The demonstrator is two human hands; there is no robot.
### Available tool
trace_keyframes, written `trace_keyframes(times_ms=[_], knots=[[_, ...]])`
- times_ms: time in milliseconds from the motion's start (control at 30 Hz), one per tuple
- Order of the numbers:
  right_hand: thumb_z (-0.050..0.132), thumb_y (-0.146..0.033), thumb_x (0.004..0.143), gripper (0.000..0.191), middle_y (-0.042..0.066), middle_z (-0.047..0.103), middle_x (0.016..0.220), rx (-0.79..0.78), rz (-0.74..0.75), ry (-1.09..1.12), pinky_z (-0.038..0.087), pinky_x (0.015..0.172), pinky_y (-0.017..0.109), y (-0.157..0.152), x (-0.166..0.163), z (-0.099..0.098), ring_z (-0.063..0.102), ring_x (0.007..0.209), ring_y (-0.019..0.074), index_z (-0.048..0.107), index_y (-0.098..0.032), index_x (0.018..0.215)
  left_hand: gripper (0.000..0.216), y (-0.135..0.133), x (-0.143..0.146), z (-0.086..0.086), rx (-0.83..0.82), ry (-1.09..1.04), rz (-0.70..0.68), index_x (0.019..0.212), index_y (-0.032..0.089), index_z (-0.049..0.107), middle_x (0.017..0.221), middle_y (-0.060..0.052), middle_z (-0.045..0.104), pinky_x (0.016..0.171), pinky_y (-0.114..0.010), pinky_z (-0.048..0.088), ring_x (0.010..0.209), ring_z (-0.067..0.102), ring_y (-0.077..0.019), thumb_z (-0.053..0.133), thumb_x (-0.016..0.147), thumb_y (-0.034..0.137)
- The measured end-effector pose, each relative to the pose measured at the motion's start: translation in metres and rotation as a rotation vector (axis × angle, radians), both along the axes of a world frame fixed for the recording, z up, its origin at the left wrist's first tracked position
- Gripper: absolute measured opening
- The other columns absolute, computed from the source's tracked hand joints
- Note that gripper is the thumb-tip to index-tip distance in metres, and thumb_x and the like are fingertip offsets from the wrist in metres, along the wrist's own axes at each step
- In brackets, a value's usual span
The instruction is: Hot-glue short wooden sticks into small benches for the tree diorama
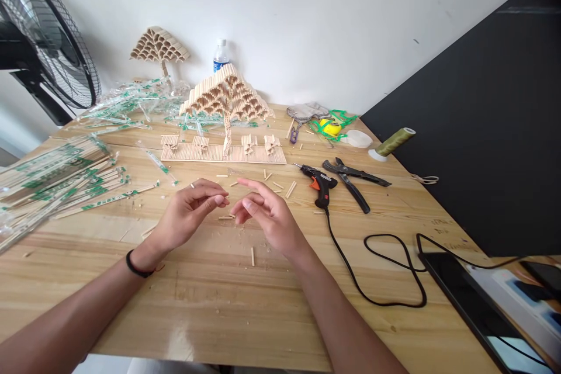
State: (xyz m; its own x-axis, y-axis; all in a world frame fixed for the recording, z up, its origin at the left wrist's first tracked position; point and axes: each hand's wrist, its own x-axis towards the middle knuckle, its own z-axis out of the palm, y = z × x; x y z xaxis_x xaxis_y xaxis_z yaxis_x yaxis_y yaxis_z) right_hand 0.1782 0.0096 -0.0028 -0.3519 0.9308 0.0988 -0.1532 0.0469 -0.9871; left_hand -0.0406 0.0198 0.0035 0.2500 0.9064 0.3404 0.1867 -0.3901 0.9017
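Note:
Over the middle of the wooden table, my left hand (189, 213) is closed in a pinch, thumb against fingertips. Whatever may be between those fingertips is too small to make out. Facing it, slightly apart, my right hand (269, 213) has its index finger stretched out and the other fingers loosely bent, with nothing visible in it. Short cut stick pieces lie around both hands, among them a stick piece (253, 256) nearer me. Beyond the hands stands a tree-like stick model (228, 99) with a layered canopy, on a flat stick base (210, 153) bearing several small stick structures.
On the right lie a hot glue gun (322, 182) with a looping black cable (350, 272), pliers (350, 178) and a green thread spool (397, 141). Wrapped chopsticks (61, 169) are heaped at left. Behind are a second stick model (160, 49), a bottle (220, 55) and a fan (44, 35).

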Motion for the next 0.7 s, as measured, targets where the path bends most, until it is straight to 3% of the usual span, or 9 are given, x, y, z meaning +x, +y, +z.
trace_keyframes(times_ms=[100, 267, 500, 600, 700], knots=[[0.060, -0.053, 0.104, 0.064, 0.008, 0.079, 0.103, 0.001, 0.013, -0.045, 0.063, 0.082, 0.041, -0.004, -0.003, 0.000, 0.076, 0.081, 0.0208, 0.045, -0.024, 0.159, 0.021, -0.003, 0.002, -0.003, 0.058, 0.053, -0.032, 0.103, 0.023, 0.086, 0.108, -0.012, 0.078, 0.088, -0.036, 0.062, 0.104, 0.074, -0.0253, 0.082, 0.090, 0.039], [0.050, -0.060, 0.107, 0.064, 0.011, 0.080, 0.117, -0.034, 0.067, -0.053, 0.062, 0.093, 0.047, -0.010, -0.005, 0.004, 0.079, 0.099, 0.0264, 0.043, -0.027, 0.162, 0.016, -0.005, 0.004, -0.006, 0.262, 0.188, -0.021, 0.105, 0.022, 0.084, 0.105, -0.010, 0.079, 0.091, -0.036, 0.061, 0.101, 0.076, -0.0240, 0.081, 0.091, 0.028], [0.050, -0.067, 0.105, 0.077, 0.013, 0.079, 0.120, -0.161, 0.133, 0.138, 0.058, 0.101, 0.050, -0.011, -0.006, 0.009, 0.079, 0.104, 0.0285, 0.035, -0.022, 0.166, 0.017, -0.013, 0.005, -0.007, 0.501, 0.215, 0.090, 0.107, 0.020, 0.081, 0.105, -0.009, 0.078, 0.083, -0.029, 0.062, 0.096, 0.076, -0.0191, 0.073, 0.095, 0.011], [0.052, -0.068, 0.103, 0.084, 0.014, 0.080, 0.121, -0.217, 0.186, 0.248, 0.055, 0.105, 0.051, -0.008, -0.006, 0.009, 0.078, 0.107, 0.0294, 0.030, -0.019, 0.167, 0.020, -0.015, 0.005, -0.004, 0.547, 0.197, 0.094, 0.108, 0.021, 0.082, 0.105, -0.009, 0.079, 0.082, -0.029, 0.063, 0.094, 0.076, -0.0186, 0.070, 0.096, 0.010], [0.044, -0.070, 0.105, 0.085, 0.016, 0.078, 0.127, -0.313, 0.252, 0.334, 0.053, 0.106, 0.052, -0.006, -0.005, 0.011, 0.077, 0.111, 0.0309, 0.025, -0.018, 0.169, 0.019, -0.014, 0.005, 0.000, 0.470, 0.156, 0.093, 0.104, 0.023, 0.084, 0.101, -0.008, 0.080, 0.080, -0.028, 0.062, 0.091, 0.076, -0.0179, 0.070, 0.097, 0.012]])
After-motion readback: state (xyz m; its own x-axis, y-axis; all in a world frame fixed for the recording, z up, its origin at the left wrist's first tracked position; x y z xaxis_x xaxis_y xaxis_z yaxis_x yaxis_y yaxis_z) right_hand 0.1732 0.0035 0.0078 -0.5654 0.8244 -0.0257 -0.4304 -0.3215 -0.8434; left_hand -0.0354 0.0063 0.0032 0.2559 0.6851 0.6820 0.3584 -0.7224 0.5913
